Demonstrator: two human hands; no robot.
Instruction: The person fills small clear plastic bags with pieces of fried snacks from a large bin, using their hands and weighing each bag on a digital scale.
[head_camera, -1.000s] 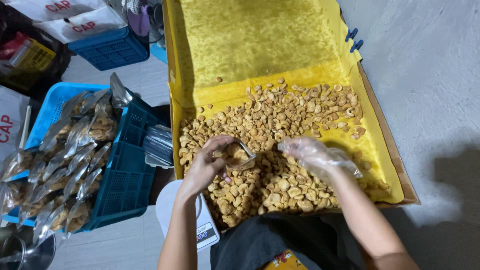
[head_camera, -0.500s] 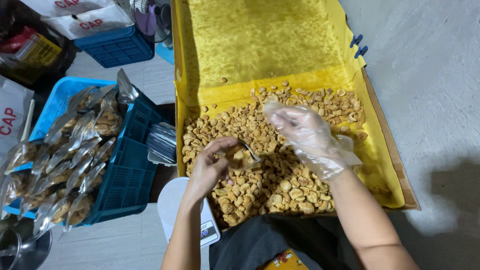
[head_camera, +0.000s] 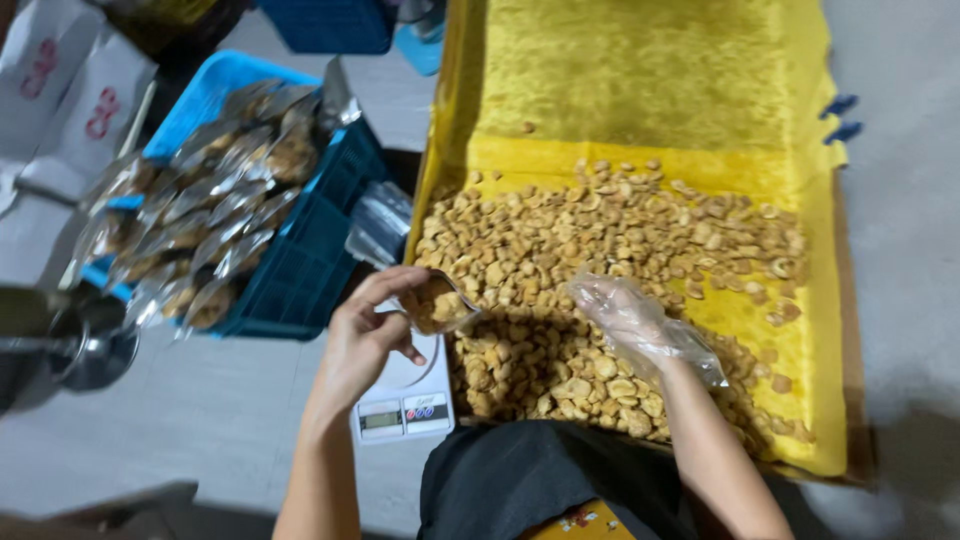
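Note:
My left hand (head_camera: 365, 335) holds a small clear bag (head_camera: 437, 303) partly filled with golden-brown snack pieces, just above a white digital scale (head_camera: 405, 395). My right hand (head_camera: 625, 320) wears a loose clear plastic glove and hovers low over the heap of snack pieces (head_camera: 600, 280); its fingers are curled, and I cannot tell whether any pieces are in them. The pieces lie on a yellow sheet lining a large tray (head_camera: 830, 400).
A blue crate (head_camera: 300, 270) at the left is heaped with several filled shiny bags (head_camera: 215, 215). A stack of empty bags (head_camera: 378, 225) lies between the crate and tray. A metal pot (head_camera: 80, 345) sits at far left, white cartons (head_camera: 60, 90) behind.
My left hand has carried the bag leftward off the tray to above the scale. My gloved right hand came down from its raised position to the snack heap. The view shifted right.

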